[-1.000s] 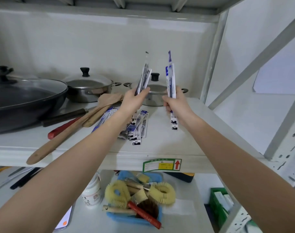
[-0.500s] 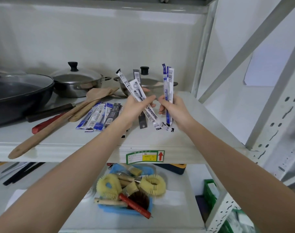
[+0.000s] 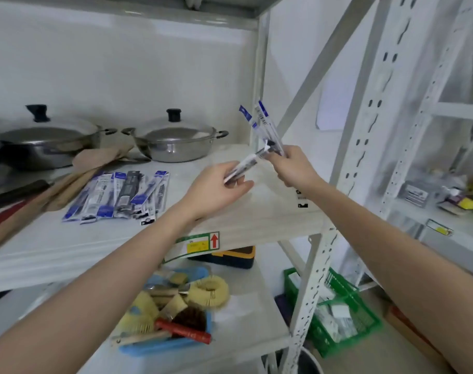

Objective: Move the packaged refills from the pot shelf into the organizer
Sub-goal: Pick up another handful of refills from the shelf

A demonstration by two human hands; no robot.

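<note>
**Both hands holding refill packets above the pot shelf's right end**

The left hand (image 3: 216, 188) is closed around a few packaged refills (image 3: 242, 167), pinched between thumb and fingers so that they slant up and to the right. Their upper ends meet the right hand (image 3: 293, 168), which grips a second bunch of refill packets (image 3: 265, 125) standing nearly upright, blue-and-white tops fanned out in front of the rack's right post (image 3: 259, 85). Motion blur makes it hard to say whether the two bunches actually touch or only overlap. Both hands are over the right end of the pot shelf (image 3: 257, 211), close to its front edge.

More packets (image 3: 122, 195) remain on the shelf (a loose row of blue, white and dark sleeves), lying side by side near the middle, towards the front edge. Behind them, along the back, stand two lidded steel pots (image 3: 173, 143); a wooden spatula (image 3: 76, 174) lies at the left, its blade touching nothing of the row.

On the shelf below, a blue tray (image 3: 165, 344) holds yellow brushes, and a green basket (image 3: 346, 314) sits on the floor to the right.
</note>
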